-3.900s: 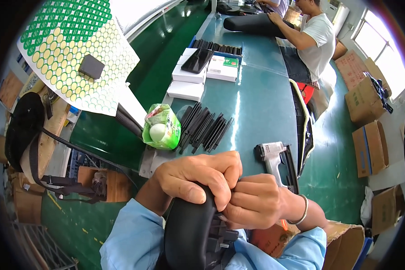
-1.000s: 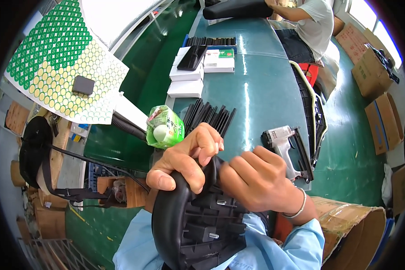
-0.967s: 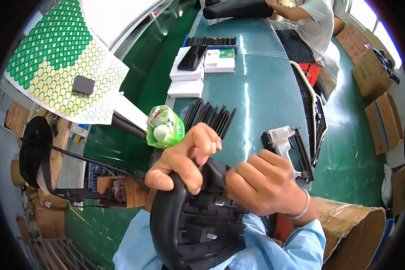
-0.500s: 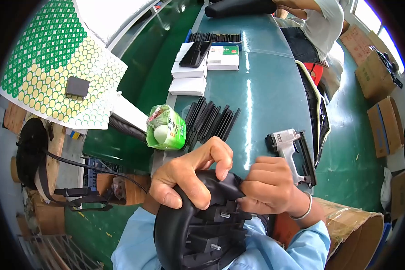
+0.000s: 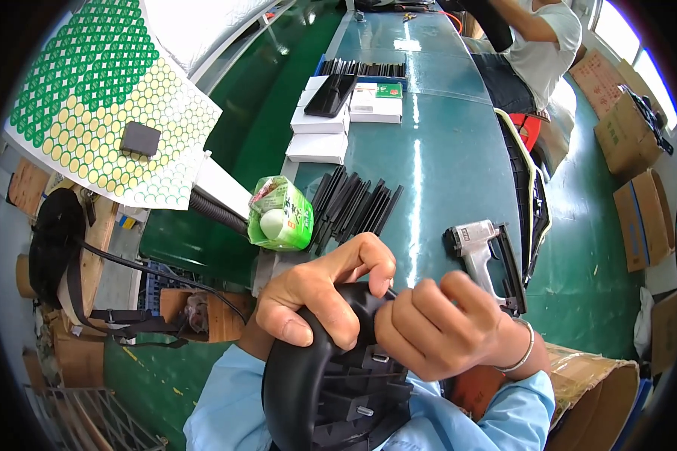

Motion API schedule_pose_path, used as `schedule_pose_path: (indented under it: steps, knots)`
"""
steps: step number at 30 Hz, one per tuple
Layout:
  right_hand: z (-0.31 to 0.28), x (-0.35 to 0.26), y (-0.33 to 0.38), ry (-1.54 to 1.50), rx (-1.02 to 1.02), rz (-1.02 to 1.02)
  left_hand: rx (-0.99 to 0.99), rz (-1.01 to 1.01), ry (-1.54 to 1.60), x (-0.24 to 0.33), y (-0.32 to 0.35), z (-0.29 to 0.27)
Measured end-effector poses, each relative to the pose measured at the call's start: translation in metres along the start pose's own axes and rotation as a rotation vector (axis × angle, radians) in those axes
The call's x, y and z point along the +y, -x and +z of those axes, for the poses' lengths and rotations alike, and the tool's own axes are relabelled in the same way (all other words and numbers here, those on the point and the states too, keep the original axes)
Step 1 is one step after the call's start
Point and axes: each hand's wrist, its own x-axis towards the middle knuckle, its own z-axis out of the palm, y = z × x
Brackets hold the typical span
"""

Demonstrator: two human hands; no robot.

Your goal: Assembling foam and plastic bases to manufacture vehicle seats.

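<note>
In front of my body a black padded cushion (image 5: 297,395) is tilted up, its ribbed plastic base (image 5: 346,402) with metal bolts facing right. My left hand (image 5: 316,293) grips its upper end, with thumb and fingers wrapped over the smooth black cover. Close beside it, my right hand (image 5: 444,327) is closed in a pinch at the cover's edge (image 5: 365,304), where the material bends over the base. The right fingertips are partly hidden behind its knuckles. A silver and black staple gun (image 5: 478,259) lies on the green table (image 5: 459,165), just beyond my right hand.
Black strips (image 5: 353,207) lie beside a green plastic tub (image 5: 280,214). Farther off, a phone (image 5: 331,95) rests on white boxes (image 5: 320,146). A sheet of round stickers (image 5: 113,98) stands at left. A person (image 5: 541,52) works at far right; an open carton (image 5: 594,391) is near right.
My right hand has shifted left and turned at the cover's edge, pulling the stretched flap inward over the base. My left hand keeps its hold. The far person's dark piece has moved right.
</note>
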Motion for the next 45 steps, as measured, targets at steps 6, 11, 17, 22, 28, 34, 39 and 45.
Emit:
schedule_pose_path:
  steps: [6,11,17,22,28,34,39,45]
  knots:
    - [0.008,-0.002,0.008,-0.451,0.076,0.030,-0.008,0.049,-0.016,-0.004,-0.004,0.002]
    - [0.023,-0.013,0.015,-0.777,0.158,0.253,-0.020,0.078,-0.028,-0.007,-0.005,0.002]
    - [0.023,-0.012,0.014,-0.744,0.126,0.239,0.040,0.052,0.025,-0.007,-0.006,0.006]
    - [0.017,-0.013,0.010,-0.509,0.085,0.183,0.096,-0.008,0.118,-0.008,-0.004,0.011]
    - [0.004,-0.015,0.005,-0.234,-0.027,0.134,-0.005,-0.049,-0.003,0.001,-0.011,0.002]
    - [0.005,-0.027,0.015,-0.147,-0.061,0.376,-0.057,-0.052,-0.085,0.001,-0.016,0.001]
    - [0.003,-0.032,0.025,-0.107,-0.172,0.348,0.000,-0.059,-0.095,0.002,-0.017,0.005]
    - [0.003,-0.029,0.033,-0.271,-0.107,0.377,0.045,-0.059,-0.099,0.001,-0.015,0.007]
